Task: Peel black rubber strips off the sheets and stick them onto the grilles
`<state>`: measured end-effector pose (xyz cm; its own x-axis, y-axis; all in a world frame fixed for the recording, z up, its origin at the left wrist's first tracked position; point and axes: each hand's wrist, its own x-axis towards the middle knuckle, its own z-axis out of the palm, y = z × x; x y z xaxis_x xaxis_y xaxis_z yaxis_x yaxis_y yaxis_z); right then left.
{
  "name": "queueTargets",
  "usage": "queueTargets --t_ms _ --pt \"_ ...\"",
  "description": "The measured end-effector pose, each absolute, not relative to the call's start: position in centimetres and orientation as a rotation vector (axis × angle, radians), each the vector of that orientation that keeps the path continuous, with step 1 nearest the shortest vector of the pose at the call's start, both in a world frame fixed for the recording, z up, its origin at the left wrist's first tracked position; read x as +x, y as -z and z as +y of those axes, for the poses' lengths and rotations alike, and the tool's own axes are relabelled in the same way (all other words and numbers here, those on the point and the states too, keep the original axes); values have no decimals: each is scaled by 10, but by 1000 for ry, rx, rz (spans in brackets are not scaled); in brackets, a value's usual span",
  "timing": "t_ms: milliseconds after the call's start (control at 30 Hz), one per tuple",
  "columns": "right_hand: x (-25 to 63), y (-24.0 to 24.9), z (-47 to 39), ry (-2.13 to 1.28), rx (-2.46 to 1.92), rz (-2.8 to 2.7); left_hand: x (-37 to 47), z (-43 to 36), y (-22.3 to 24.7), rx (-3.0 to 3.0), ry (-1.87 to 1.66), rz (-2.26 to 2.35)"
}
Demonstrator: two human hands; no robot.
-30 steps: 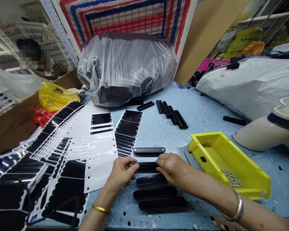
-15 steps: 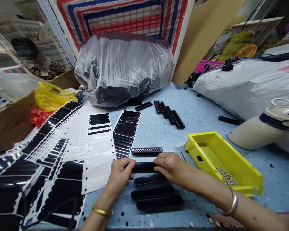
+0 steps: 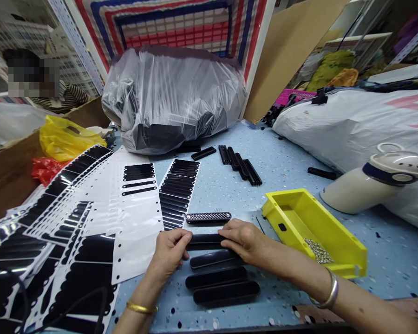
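Observation:
Between my two hands lies a glossy black bar (image 3: 205,240), level and side-on to me. My left hand (image 3: 170,249) pinches its left end with thumb and finger, and my right hand (image 3: 243,239) has its fingers closed on the right end. Just beyond it rests another bar with a criss-cross pattern (image 3: 208,217) and a hole at each end. Nearer to me are smooth black bars (image 3: 215,278) in a rough stack of rows. White sheets of black adhesive strips (image 3: 135,222) spread out left of my left hand.
A yellow bin (image 3: 313,232) with small metal screws (image 3: 318,251) stands right of my right hand. Further back are several black bars (image 3: 239,164), a plastic-wrapped bundle (image 3: 174,102) and a cream bottle (image 3: 362,183). A person (image 3: 69,97) sits at the far left.
The whole view has shifted slightly, so things appear a little further left. Both hands keep their hold on the black bar, with hardly any movement.

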<state>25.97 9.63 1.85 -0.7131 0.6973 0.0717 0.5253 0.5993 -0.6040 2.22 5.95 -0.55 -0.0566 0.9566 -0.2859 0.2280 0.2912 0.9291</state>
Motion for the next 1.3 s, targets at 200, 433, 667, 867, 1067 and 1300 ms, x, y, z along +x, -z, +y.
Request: queueTargets --t_ms 200,433,667,867,1067,1300 --pt "261 -25 99 -945 -1070 -2474 21 61 6 1117 -889 1505" --pt "259 -22 102 -1010 -1144 -2369 20 61 6 1110 -893 1493" --pt "256 -8 103 -948 -1226 -2271 21 62 7 1091 -906 1484" --pt "271 -17 104 -792 -1411 -2083 22 62 6 1083 -923 1470" --pt "281 -21 91 -809 -1508 -1931 23 61 6 1067 -937 1472" --pt "267 2 81 -812 -1607 -1967 23 61 8 1067 -926 1468"
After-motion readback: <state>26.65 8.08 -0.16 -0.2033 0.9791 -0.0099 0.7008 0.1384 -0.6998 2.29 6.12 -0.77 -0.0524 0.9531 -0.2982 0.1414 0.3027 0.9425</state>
